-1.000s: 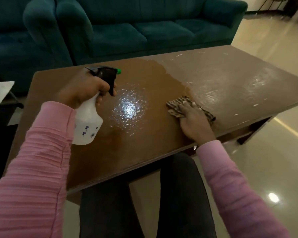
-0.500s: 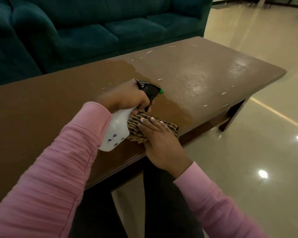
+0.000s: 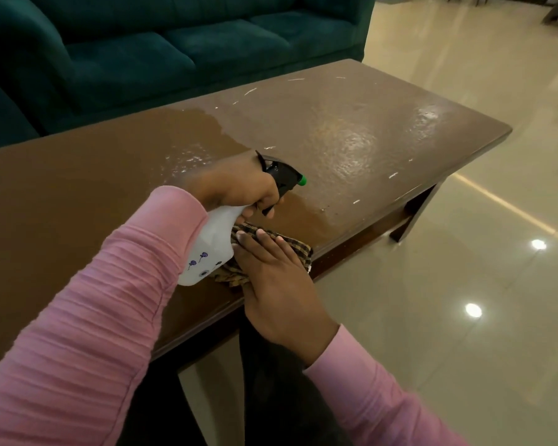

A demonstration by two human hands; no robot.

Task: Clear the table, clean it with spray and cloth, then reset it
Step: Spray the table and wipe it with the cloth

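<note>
1. Left hand [image 3: 239,185] grips the spray bottle [image 3: 211,246] by its neck, tilted, held over the table [image 3: 351,133].
2. Right hand [image 3: 274,278] lies flat, fingers straight, pressing the checked cloth [image 3: 298,251] down at the table's near edge, just beside the bottle.

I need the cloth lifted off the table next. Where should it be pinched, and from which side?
Pinch the bare right corner of the cloth, coming from the right along the near edge of the table. It lies flat under the right hand, and the spray bottle held by the left hand hangs over its left side, so that corner is probably the only free part.
</note>
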